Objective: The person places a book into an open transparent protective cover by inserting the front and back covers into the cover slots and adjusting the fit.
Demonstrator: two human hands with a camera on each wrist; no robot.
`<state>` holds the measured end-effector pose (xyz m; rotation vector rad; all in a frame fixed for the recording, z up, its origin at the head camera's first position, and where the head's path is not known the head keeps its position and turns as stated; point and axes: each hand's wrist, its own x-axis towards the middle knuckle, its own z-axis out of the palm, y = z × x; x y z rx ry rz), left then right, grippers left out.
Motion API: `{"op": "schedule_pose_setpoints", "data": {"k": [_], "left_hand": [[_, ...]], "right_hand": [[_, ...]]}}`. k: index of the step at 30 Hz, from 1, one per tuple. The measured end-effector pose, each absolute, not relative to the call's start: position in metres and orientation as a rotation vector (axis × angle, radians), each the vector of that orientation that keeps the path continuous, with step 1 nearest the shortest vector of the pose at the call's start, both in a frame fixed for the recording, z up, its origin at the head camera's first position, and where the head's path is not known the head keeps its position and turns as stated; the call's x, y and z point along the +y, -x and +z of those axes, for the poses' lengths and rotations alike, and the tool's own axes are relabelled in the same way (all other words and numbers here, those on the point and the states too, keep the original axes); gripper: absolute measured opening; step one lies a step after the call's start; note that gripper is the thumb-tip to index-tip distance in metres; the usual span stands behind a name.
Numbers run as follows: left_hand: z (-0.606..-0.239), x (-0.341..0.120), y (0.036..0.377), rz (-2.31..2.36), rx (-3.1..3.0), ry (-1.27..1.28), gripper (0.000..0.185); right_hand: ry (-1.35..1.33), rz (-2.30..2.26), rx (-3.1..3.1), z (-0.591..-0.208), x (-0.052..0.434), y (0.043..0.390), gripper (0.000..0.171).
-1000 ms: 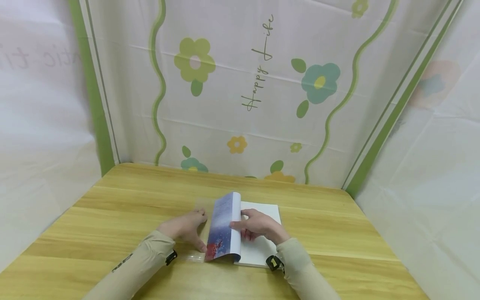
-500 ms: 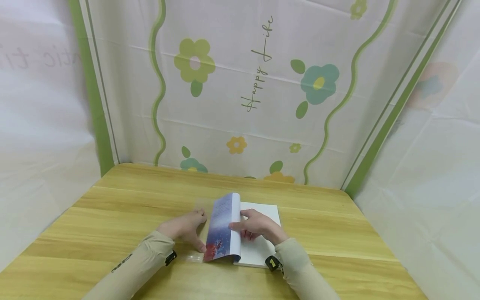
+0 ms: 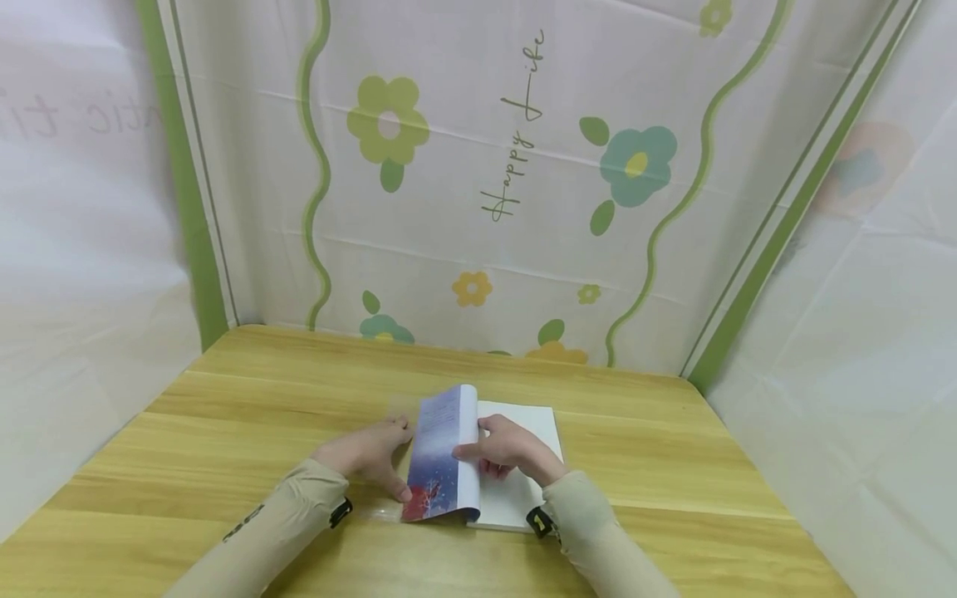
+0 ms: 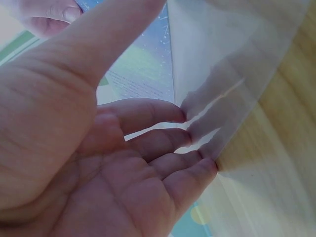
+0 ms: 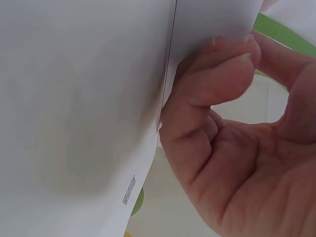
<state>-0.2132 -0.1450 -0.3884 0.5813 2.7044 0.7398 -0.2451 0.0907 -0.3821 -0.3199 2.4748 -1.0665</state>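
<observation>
A book lies on the wooden table, its blue cover [image 3: 436, 453] with a red tree bent over to the left. White page [image 3: 517, 498] shows on the right. Under the cover's left edge, a clear plastic sheet [image 4: 222, 39] extends leftward. My left hand [image 3: 366, 457] rests on this sheet with its fingers stretched out, the thumb at the cover's lower left corner. With thumb and curled fingers, my right hand [image 3: 514, 447] pinches the rolled fold of the cover; in the right wrist view its fingers lie against the white inner side. The thumb's tip is hidden there.
The wooden table [image 3: 643, 465] extends around the book on all sides. Behind it hangs a white curtain [image 3: 449, 208] printed with flowers, and similar cloth closes off both sides.
The cover's free edge has shifted slightly left over the plastic sheet. My right hand has moved a little left with it, while the left hand stays nearly still.
</observation>
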Motion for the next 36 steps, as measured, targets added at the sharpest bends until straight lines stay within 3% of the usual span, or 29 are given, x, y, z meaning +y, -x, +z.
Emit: {"op": "schedule_pose_setpoints", "data": {"k": [36], "left_hand": [[-0.3879, -0.1425, 0.2151, 0.700, 2.713, -0.594, 0.104]], "right_hand": [[0.315, -1.010, 2.464, -0.3794, 0.0924, 0.2413, 0.033]]}}
